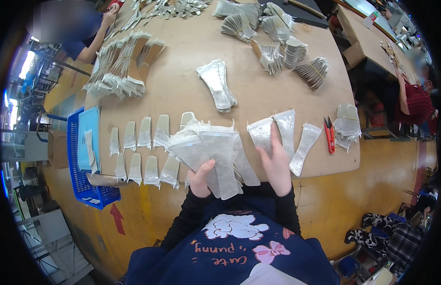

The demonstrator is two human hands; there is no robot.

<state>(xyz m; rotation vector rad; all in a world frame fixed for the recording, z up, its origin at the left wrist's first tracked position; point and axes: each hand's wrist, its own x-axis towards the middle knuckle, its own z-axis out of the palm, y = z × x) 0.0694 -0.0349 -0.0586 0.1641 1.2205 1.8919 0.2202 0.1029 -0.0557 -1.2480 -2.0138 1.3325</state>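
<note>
My left hand (200, 179), thumb on top, grips a fanned stack of whitish-grey fabric pieces (225, 161), each wide at one end and narrow at the other, with frayed edges. The stack reaches over the table's near edge. My right hand (278, 164) lies with fingers stretched out against a loose fabric piece (261, 133); its thumb points left. Touching or close beside those fingers is a second fabric piece (285, 130). Another fabric piece (306, 149) lies slanted to the right of that hand. Several small tapered pieces (145, 133) form two rows on the left.
Red-handled thread snips (329, 135) lie right, beside a small bundle (347, 124). A shiny stack (217, 85) sits mid-table. Tied bundles (127, 64) stand far left, more bundles (275, 28) far right. A blue basket (78, 183) adjoins the left edge. Co-workers' hands (109, 16) show beyond.
</note>
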